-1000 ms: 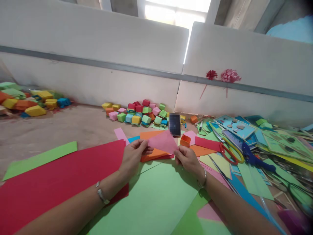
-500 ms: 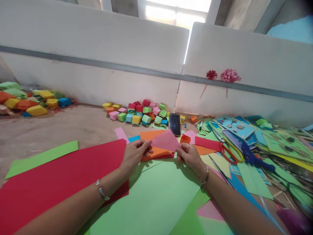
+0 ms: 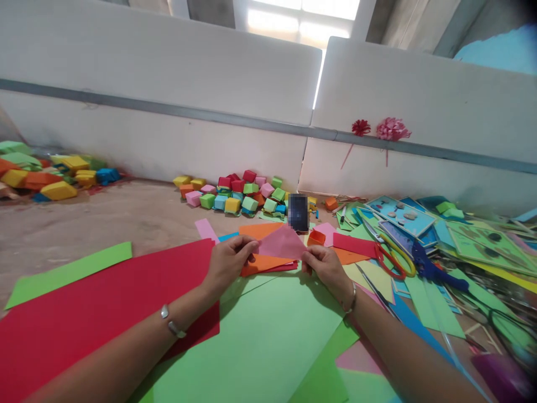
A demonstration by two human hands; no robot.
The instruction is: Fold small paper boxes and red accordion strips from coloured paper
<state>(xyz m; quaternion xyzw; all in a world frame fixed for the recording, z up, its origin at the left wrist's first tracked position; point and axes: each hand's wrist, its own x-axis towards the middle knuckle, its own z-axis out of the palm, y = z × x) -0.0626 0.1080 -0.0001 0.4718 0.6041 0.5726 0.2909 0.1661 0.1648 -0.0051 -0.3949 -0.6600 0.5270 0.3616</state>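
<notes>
A pink sheet of paper (image 3: 280, 244), folded to a triangle, is stretched between my two hands with its peak pointing away from me. My left hand (image 3: 230, 258) pinches its left corner between thumb and fingers. At the opposite corner, my right hand (image 3: 322, 265) grips the paper the same way. Beneath it lie orange paper sheets (image 3: 268, 264) and a large light green sheet (image 3: 268, 330). A red sheet (image 3: 126, 296) spreads under my left forearm. Just beyond my right hand sits a small open orange paper box (image 3: 316, 238).
Small coloured paper boxes (image 3: 232, 205) are heaped by the wall, with another pile (image 3: 59, 178) at far left. A phone (image 3: 298, 212) stands upright behind the paper. To the right lie scissors (image 3: 390, 256), a blue glue gun (image 3: 436, 271) and decorated cards (image 3: 400, 215).
The pink paper's peak has dipped slightly, and its shape looks a little broader. Both hands keep their hold in nearly the same place. The view has shifted slightly.
</notes>
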